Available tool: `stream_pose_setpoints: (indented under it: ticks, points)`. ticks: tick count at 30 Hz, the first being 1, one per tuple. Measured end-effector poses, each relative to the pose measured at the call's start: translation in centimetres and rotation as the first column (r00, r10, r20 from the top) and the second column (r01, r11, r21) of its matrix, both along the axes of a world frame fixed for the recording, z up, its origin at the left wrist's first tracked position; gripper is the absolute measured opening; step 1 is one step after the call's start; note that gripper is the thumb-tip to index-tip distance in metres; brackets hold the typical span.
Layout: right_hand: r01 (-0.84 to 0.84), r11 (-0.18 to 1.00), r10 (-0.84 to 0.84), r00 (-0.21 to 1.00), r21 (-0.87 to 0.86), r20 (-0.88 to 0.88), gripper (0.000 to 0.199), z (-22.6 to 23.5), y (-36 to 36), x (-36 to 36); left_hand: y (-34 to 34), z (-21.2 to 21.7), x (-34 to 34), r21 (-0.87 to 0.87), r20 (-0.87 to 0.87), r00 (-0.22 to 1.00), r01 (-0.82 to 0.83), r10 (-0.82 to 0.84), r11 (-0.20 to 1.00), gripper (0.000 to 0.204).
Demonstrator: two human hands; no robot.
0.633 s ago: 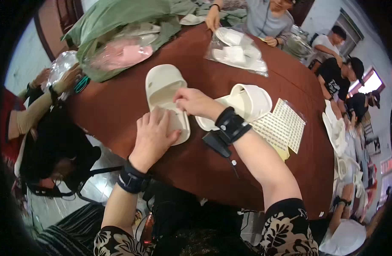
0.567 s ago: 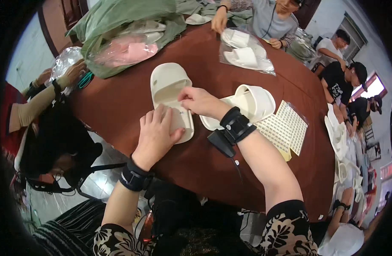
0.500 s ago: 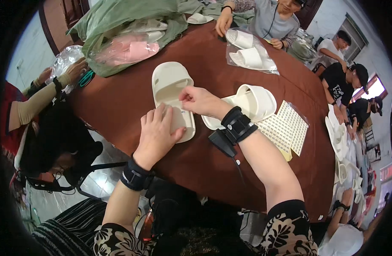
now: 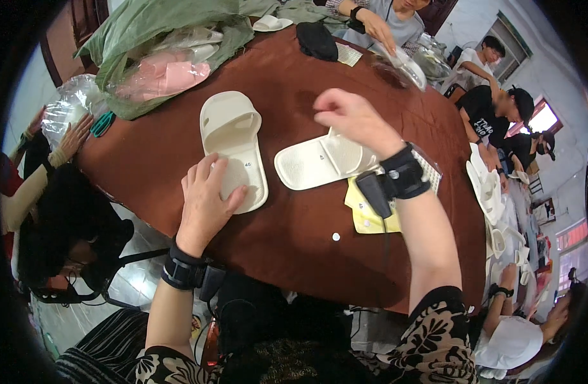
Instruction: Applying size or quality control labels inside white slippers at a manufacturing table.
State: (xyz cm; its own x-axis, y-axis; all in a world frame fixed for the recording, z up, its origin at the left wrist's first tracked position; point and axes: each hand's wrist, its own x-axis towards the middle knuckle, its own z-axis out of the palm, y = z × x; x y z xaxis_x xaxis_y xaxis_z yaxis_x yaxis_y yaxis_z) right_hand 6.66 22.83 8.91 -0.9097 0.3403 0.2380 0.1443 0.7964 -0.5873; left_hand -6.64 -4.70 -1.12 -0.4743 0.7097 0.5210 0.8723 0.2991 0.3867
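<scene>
A cream slide slipper [image 4: 231,121] lies on the brown tablecloth with its toe pointing away from me; a small printed label sits on its footbed. My left hand [image 4: 204,195] rests over the heel's left side, fingers and thumb apart. Slightly right lies a second cream slipper [image 4: 306,163], turned sideways, also with a small label. Over its strap end I hold my right hand [image 4: 358,118] raised, its fingers curled in and blurred; whatever they may pinch is hidden. Behind my right wrist, a sticker sheet [image 4: 432,171] shows in part, with yellow paper [image 4: 364,214] beside it.
A green sack [image 4: 147,38] with bagged pink slippers [image 4: 179,77] stands far left, near teal scissors [image 4: 102,125]. Across the table a person handles a bagged white slipper [image 4: 409,69] by a black cap [image 4: 316,41]. More white slippers [image 4: 482,185] line the right side.
My right hand has left the first slipper and moved right and up over the second. My left hand stays on the heel. The person opposite has picked up the bagged slippers.
</scene>
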Motion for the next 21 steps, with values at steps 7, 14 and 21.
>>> stream_pose_setpoints:
  ticks: [7, 14, 21]
  points:
    - [0.264, 0.965, -0.257, 0.929, 0.011, 0.266, 0.061, -2.4, 7.1, 6.4, -0.3, -0.2, -0.3, 0.026, -0.014, 1.0, 0.003, -0.003, 1.0, 0.054]
    - [0.356, 0.868, -0.293, 0.93, -0.345, 0.222, 0.067, -1.7, 5.1, 5.8, -0.1, -0.4, -0.3, -0.001, 0.018, 1.0, -0.01, 0.01, 1.0, 0.054]
    - [0.171, 0.785, -0.295, 0.948, -0.596, -0.117, 0.057, 3.0, 4.7, 6.4, -0.6, 2.2, -3.5, 0.019, 0.29, 0.951, 0.109, -0.109, 0.994, 0.047]
